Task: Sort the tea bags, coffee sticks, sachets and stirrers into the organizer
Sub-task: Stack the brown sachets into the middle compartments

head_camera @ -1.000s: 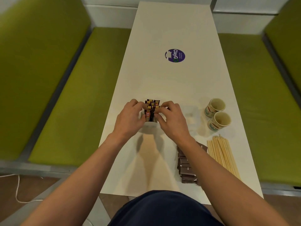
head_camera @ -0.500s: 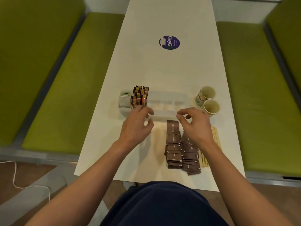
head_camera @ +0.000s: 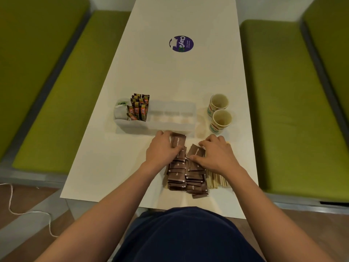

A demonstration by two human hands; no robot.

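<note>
So there's a long white table (head_camera: 170, 76) with green benches (head_camera: 56, 91) down both sides, and the clear plastic organizer (head_camera: 171, 127) sits across it just beyond the hands. Its far-left compartment has some pale tea bags (head_camera: 120, 111) stuffed in, one with a green label, and the slot right beside that is packed with coffee sticks (head_camera: 139, 108) standing upright, dark wrappers with orange and gold bits. The rest of its compartments look see-through and I can't tell if anything's in them. The brown sachets (head_camera: 179, 174) are in a messy overlapping heap on the near part of the table, flat little dark-brown rectangles with pale edges and tiny print that's too blurry to read. The left hand (head_camera: 162, 150) is on the left side of the heap, fingers curled round a few sachets, with one poking out towards the organizer. The right hand (head_camera: 217, 156) is on the right side, thumb and fingers narrowed on a sachet that's tilted up at an angle. Wooden stirrers (head_camera: 217, 179) lie in a bundle just right of the heap, mostly hidden under the right wrist. Two paper cups (head_camera: 221, 118) stand touching each other right of the organizer, and there's a round purple sticker (head_camera: 181, 43) further up the table.
</note>
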